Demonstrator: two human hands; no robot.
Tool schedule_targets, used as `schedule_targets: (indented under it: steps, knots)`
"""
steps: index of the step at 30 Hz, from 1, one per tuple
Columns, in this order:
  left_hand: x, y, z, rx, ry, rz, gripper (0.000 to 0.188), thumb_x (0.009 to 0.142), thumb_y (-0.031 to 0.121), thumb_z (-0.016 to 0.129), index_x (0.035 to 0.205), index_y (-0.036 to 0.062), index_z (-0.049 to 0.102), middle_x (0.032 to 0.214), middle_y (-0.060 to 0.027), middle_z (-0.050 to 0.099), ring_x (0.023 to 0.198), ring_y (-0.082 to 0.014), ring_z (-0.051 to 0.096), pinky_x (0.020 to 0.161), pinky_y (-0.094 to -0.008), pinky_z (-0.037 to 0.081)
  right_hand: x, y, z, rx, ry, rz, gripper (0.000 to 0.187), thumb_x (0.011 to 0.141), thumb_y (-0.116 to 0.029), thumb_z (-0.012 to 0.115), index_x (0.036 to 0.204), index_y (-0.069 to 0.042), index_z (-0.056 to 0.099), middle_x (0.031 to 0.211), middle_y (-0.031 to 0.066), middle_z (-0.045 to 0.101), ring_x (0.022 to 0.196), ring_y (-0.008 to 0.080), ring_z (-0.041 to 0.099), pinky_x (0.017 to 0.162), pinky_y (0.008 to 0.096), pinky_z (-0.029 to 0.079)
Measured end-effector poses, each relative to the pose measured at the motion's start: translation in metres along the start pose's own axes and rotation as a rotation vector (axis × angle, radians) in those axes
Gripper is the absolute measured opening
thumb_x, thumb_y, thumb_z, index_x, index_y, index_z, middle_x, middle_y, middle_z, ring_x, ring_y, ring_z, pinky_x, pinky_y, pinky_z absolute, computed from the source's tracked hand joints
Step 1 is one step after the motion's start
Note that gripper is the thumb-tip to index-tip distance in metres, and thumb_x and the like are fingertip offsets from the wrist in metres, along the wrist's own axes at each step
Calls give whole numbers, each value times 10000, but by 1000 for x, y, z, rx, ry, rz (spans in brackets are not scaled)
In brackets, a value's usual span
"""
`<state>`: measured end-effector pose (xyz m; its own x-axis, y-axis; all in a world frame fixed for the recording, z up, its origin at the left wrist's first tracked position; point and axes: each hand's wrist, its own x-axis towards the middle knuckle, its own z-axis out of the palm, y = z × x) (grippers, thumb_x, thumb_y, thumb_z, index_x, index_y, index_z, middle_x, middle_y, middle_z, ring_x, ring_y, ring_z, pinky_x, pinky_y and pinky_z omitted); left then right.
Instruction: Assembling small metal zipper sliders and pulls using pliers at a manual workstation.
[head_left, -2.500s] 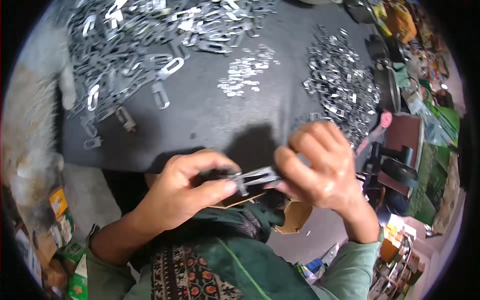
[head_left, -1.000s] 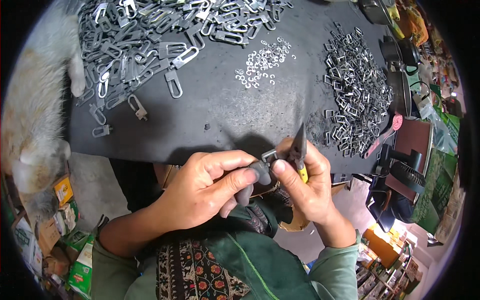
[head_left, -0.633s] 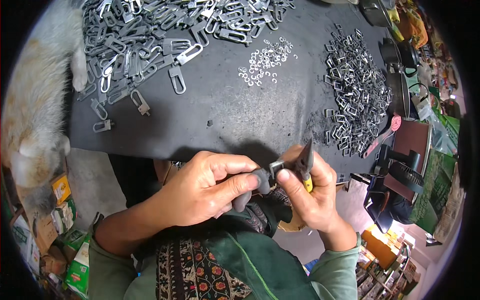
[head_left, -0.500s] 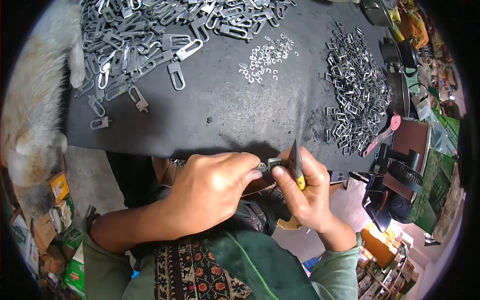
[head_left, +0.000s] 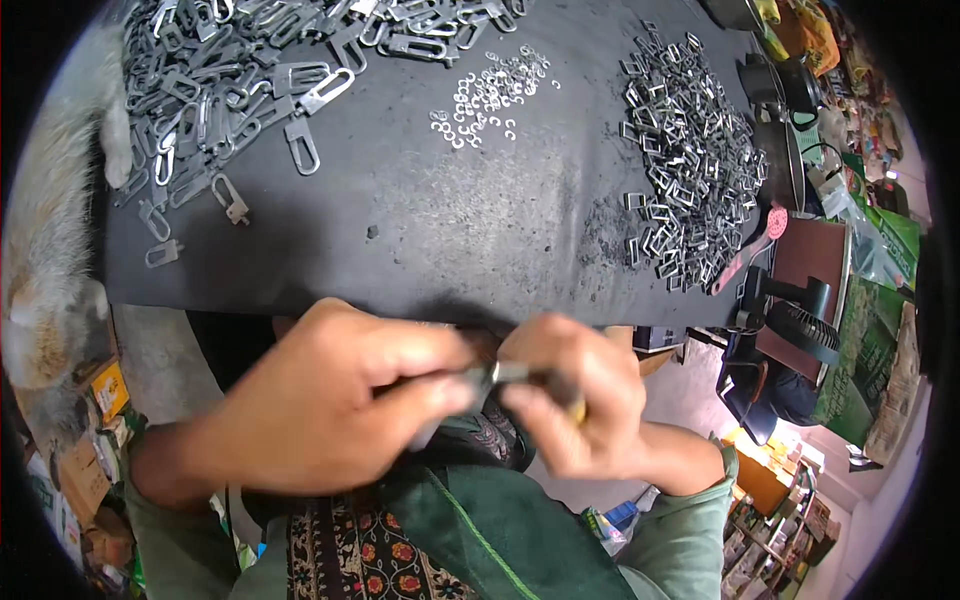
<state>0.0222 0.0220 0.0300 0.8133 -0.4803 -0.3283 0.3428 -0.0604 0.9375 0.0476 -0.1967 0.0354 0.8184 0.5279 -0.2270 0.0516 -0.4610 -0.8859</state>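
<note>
Both hands are close together just off the near table edge, smeared by motion. My left hand (head_left: 340, 395) is closed, thumb and forefinger pinching a small metal piece whose shape is blurred. My right hand (head_left: 580, 395) is closed around a tool with a yellow grip (head_left: 577, 410); it looks like pointed pliers in the earlier picture. A shiny metal bit (head_left: 497, 372) shows between the hands. Oblong metal loop clips (head_left: 230, 85) lie heaped at far left. Small open C-rings (head_left: 490, 95) lie at far middle. Rectangular metal frames (head_left: 690, 160) are piled at right.
A furry cat (head_left: 60, 220) lies along the table's left edge. By the right edge are a pink perforated-head utensil (head_left: 750, 250) and a small black fan (head_left: 800, 325). Dark pots (head_left: 790, 85) stand at far right. Cartons (head_left: 85, 470) stand at lower left.
My view has shifted, so the table's contents sit further left and higher. Both hands have turned and moved quickly; the pliers' jaws, upright before, no longer show clearly.
</note>
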Motion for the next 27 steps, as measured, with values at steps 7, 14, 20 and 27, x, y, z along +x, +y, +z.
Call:
schedule_targets:
  steps: [7, 14, 20, 27]
  knots:
    - [-8, -36, 8, -478, -20, -360, 184, 936, 48, 556, 1107, -2, 604, 722, -72, 641, 519, -131, 584, 474, -271, 434, 17, 4, -9, -41, -302, 58, 223, 814, -173, 722, 862, -11, 577, 730, 147, 534, 651, 339, 551, 603, 417, 465]
    - [-20, -63, 7, -517, 21, -160, 289, 946, 65, 568, 1214, -42, 578, 840, -75, 656, 592, -67, 569, 556, -207, 455, 73, 14, -35, -1187, 242, -321, 288, 753, -288, 748, 823, -61, 585, 798, 83, 506, 807, 268, 520, 709, 390, 403]
    - [-12, -68, 13, -282, 73, 71, 202, 862, 8, 649, 1058, -31, 680, 951, -82, 650, 795, -135, 617, 703, -244, 481, 85, 6, -24, -1286, 244, -334, 248, 758, -275, 735, 810, -75, 597, 797, 74, 502, 807, 252, 527, 714, 386, 410]
    - [-12, -56, 13, -139, 242, 171, 178, 829, 22, 710, 998, -27, 679, 852, -79, 644, 738, -125, 589, 657, -253, 445, 85, -8, -16, -1402, 196, -283, 241, 765, -272, 726, 794, -82, 581, 793, 66, 509, 803, 231, 535, 701, 377, 412]
